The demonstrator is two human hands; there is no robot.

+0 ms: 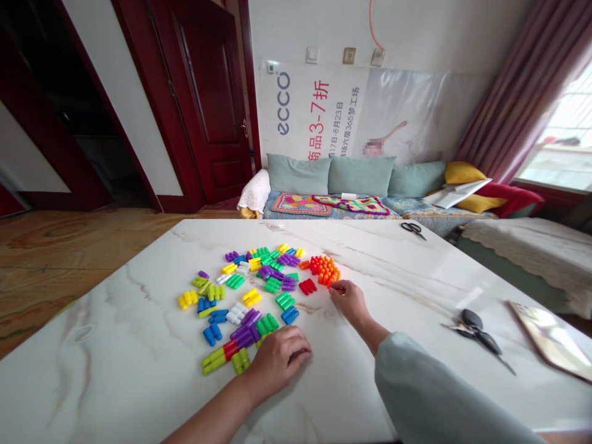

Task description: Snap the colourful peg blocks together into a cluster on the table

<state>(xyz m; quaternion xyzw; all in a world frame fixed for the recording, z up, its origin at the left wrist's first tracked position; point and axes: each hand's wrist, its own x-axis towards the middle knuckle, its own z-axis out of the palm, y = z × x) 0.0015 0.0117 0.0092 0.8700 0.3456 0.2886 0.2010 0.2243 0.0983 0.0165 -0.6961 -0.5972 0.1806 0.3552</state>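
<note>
My right hand (pixel 349 300) is closed in a pinch at the near edge of a cluster of orange and red plastic building blocks (pixel 326 269), its fingertips on an orange block. A red block (pixel 308 287) lies just left of these fingers. Lower down, my left hand (pixel 283 356) rests on the table with its fingers curled; whatever may be inside them is hidden. Beside its wrist are a lime-green block (pixel 240 361) and a joined row of lime, red and purple blocks (pixel 230 349). Blue blocks (pixel 290 316) and green blocks (pixel 285 301) lie beyond the left hand.
Many loose blocks in several colours spread across the left-centre of the white marbled table (pixel 139 345). To the right lie keys with a black fob (pixel 472 319) and a phone-like flat object (pixel 550 336). Black scissors (pixel 413 230) sit near the far edge, before a cushioned sofa (pixel 361 185).
</note>
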